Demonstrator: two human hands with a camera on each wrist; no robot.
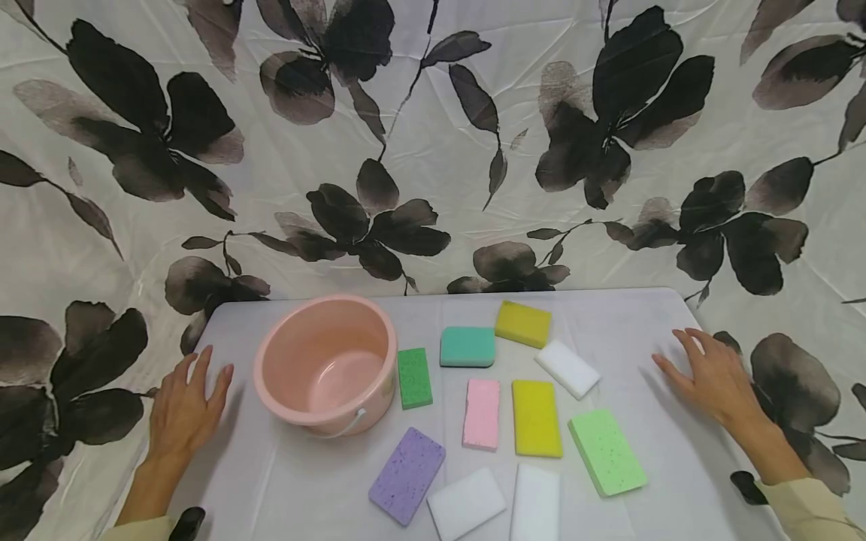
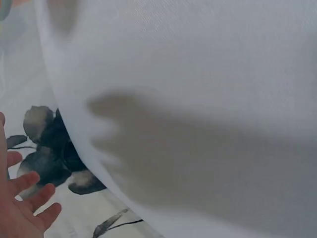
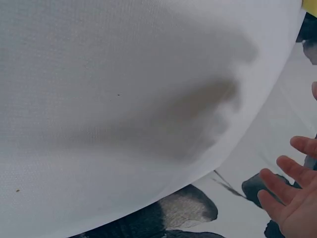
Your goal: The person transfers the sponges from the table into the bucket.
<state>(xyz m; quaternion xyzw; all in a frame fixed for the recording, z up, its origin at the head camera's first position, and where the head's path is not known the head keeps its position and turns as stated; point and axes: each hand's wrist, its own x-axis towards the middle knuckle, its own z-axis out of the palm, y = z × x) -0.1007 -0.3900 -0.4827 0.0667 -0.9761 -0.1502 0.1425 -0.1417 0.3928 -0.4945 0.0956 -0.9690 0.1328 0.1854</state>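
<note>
My left hand (image 1: 184, 412) hovers over the table's left edge, fingers spread and holding nothing. Nearest to it is a pink bucket (image 1: 287, 412) with a white handle. Over the right edge my right hand (image 1: 719, 378) is also spread and holds nothing; a light green sponge (image 1: 607, 452) and a white sponge (image 1: 567, 369) lie closest to it. Between the hands are a purple sponge (image 1: 407, 476), a green sponge (image 1: 415, 378), a teal sponge (image 1: 467, 346), a pink sponge (image 1: 481, 414) and a yellow sponge (image 1: 537, 418). In both wrist views the hands cast shadows on the tabletop.
Another yellow sponge (image 1: 523, 324) lies towards the back. Two white sponges, one tilted (image 1: 467, 503) and one straight (image 1: 535, 502), lie at the front. The white tabletop (image 1: 304, 488) ends before a floral cloth (image 1: 433, 135) that hangs behind and at the sides.
</note>
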